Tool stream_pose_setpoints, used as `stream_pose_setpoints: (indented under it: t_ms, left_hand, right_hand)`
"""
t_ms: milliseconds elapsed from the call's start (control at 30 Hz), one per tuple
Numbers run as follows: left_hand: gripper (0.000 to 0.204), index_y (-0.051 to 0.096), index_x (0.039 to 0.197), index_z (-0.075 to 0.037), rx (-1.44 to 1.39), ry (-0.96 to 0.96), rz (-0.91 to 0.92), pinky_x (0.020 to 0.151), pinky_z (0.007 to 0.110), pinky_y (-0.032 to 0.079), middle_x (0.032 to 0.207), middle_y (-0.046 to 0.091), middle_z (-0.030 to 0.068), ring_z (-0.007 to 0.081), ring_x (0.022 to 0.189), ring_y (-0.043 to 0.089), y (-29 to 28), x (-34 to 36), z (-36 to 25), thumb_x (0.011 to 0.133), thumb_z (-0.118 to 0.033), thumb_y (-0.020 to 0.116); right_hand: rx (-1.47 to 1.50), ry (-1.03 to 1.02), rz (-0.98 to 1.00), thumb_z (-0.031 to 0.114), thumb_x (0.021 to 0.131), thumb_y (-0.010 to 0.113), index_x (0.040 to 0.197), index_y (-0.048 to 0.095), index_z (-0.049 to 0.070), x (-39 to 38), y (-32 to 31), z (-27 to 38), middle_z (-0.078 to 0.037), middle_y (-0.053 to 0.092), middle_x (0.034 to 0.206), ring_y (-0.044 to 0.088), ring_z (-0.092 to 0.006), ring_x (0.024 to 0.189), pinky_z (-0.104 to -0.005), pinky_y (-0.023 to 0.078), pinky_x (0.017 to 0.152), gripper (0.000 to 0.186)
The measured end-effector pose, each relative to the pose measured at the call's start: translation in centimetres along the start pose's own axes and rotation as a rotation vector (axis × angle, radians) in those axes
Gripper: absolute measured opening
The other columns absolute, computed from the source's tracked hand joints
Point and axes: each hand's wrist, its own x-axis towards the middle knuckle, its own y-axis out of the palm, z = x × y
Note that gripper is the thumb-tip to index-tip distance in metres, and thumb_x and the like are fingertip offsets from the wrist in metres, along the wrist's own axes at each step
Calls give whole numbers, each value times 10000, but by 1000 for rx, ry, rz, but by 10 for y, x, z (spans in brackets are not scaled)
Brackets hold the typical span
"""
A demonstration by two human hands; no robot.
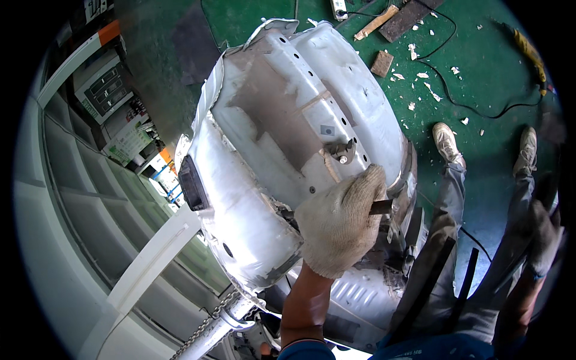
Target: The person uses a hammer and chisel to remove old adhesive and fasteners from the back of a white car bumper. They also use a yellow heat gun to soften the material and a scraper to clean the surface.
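One black block [192, 183] was seen at the left edge of a big silver car part [288, 144]. Lower down, a chain [205, 327] was strung by a pale pole [223, 333], perhaps so that something heavy could be held still. The car part was set in the middle, likely so that it could be reached from above. Over it, the left hand [342, 225], in a knit glove, was curled closed around a dark bar [381, 207]; the bar's end was poked out on the right, maybe because a firm grip was needed. A brown block [382, 63] was left on the green floor [486, 78]. The shoes [447, 144] were set wide apart, perhaps for balance. A yellow tool [530, 53] was laid well apart. The right hand [545, 237] was held away from the car part; whether it was open or anything was gripped could not be told.
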Motion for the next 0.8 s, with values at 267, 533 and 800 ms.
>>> stream_pose_setpoints:
  t_ms: [267, 533, 800]
  left_hand:
    - [333, 655, 1105, -186, 196, -26, 106, 622, 415, 559, 857, 691, 50, 305, 720, 704, 6, 6, -11, 788, -132, 740]
    - [236, 710, 1109, -142, 107, -121, 91, 735, 386, 575, 922, 736, 107, 317, 841, 736, 6, 3, -9, 875, -153, 744]
    - [214, 689, 1033, -149, 231, -96, 147, 705, 419, 569, 872, 722, 87, 320, 814, 718, 17, 7, -10, 831, -136, 758]
  right_hand:
    - [-178, -46, 641, 52, 769, 757, 1109, 604, 4, -16, 119, 112, -120, 701, 941, 697, -206, 736, -337, 568, 673, 376]
    - [112, -151, -29, 95, 795, 733, 1216, 575, 10, -31, 89, 81, -35, 609, 850, 597, -125, 641, -261, 501, 577, 457]
    - [-31, 148, 571, 111, 779, 749, 1037, 601, -3, -16, 124, 80, -160, 642, 764, 650, -257, 688, -387, 531, 675, 319]
